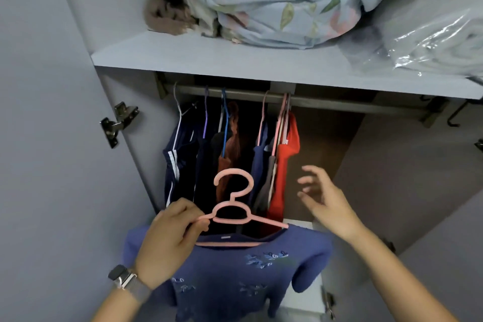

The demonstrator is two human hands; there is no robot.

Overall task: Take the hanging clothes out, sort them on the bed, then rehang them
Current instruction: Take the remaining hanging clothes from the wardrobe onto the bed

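Lower centre: blue top [235, 269] on pink hanger [235, 206], held by left hand [170, 240], fingers [201, 223] pinching the hanger arm. Right hand [324, 198] spread, empty. Soft, light; best carried by the hook. Ahead on rail [339, 103]: red shirt [283, 165], dark clothes [183, 154]. Upper frame: shelf [183, 57] with bedding [274, 0].

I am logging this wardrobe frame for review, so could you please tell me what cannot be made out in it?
All in the head view:
- Blue embroidered top on the pink plastic hanger: hem cut off by the bottom edge; the left hand covers one shoulder.
- Hanging garments between the navy white-striped garment and the red shirt: packed in shadow, types unclear.
- Clear plastic bag on the shelf: glare, right edge crops it.
- The bed: out of frame.
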